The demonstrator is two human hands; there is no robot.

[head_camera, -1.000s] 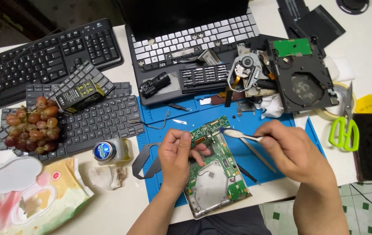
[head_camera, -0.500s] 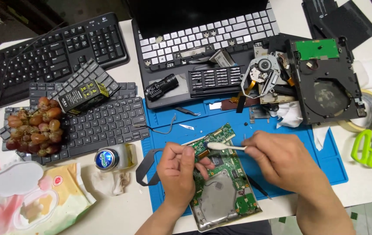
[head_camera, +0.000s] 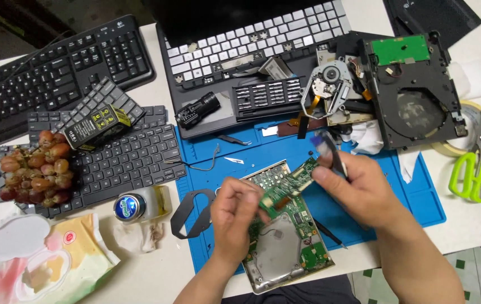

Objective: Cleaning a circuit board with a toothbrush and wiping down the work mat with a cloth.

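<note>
Here the left hand [head_camera: 239,217] pinched a small green board [head_camera: 285,188] above the drive [head_camera: 285,242] on the blue mat [head_camera: 415,197]; the right hand [head_camera: 358,188] gripped tweezers [head_camera: 330,151] at its far end. The board looked light, stiff and fragile, best held by its edges.
</note>
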